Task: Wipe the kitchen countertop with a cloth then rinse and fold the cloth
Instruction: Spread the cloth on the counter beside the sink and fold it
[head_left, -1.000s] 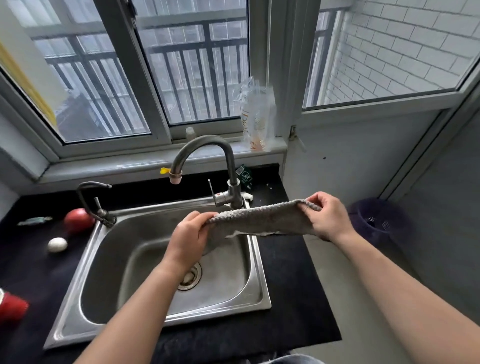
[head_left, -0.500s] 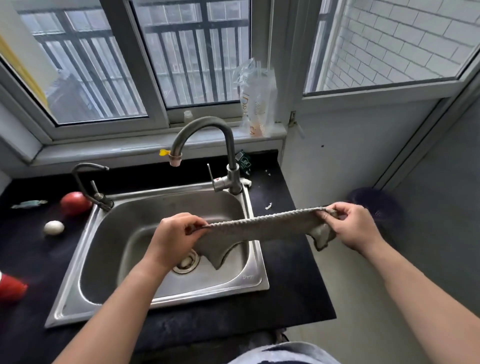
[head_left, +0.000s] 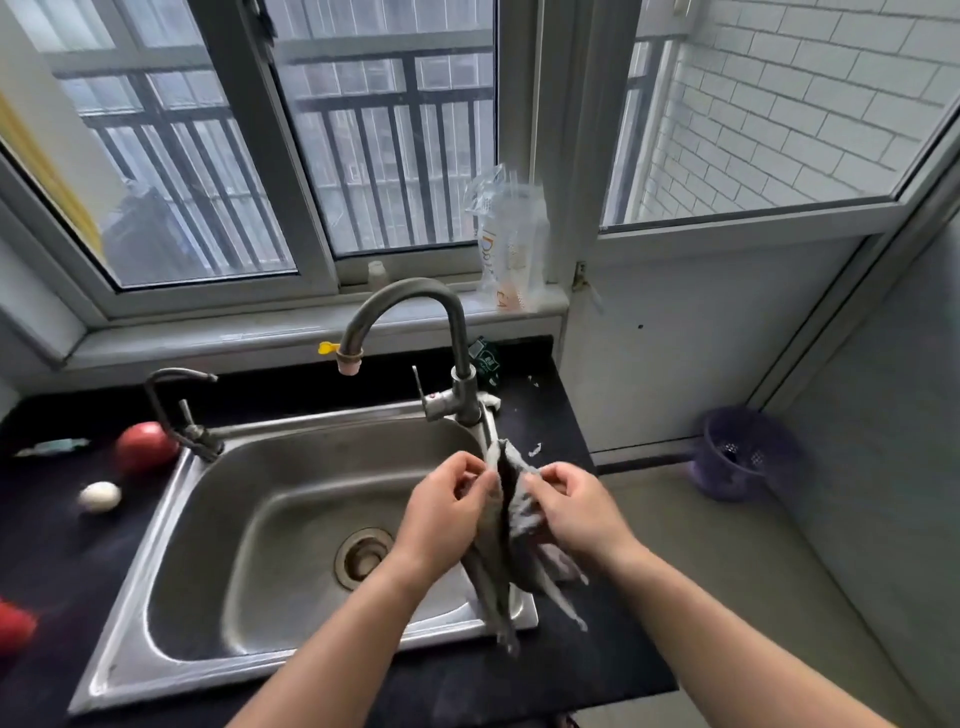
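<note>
The grey cloth (head_left: 501, 561) hangs folded in half between my two hands, its doubled layers drooping over the sink's right rim. My left hand (head_left: 447, 512) pinches one top corner and my right hand (head_left: 574, 512) pinches the other, the two held close together. They are above the right side of the steel sink (head_left: 249, 525). The black countertop (head_left: 561, 431) runs around the sink. The tall tap (head_left: 410, 322) arches behind my hands, with no water visibly running.
A red apple (head_left: 145, 447), a white egg-like object (head_left: 100, 496) and a red thing (head_left: 15, 626) lie on the left counter. A small second tap (head_left: 174, 410) stands at the sink's left corner. A plastic bag (head_left: 511, 244) sits on the sill. A purple basket (head_left: 737, 452) rests on the floor.
My hands came together from wide apart, bringing the cloth's two ends together. The stretched cloth now hangs doubled.
</note>
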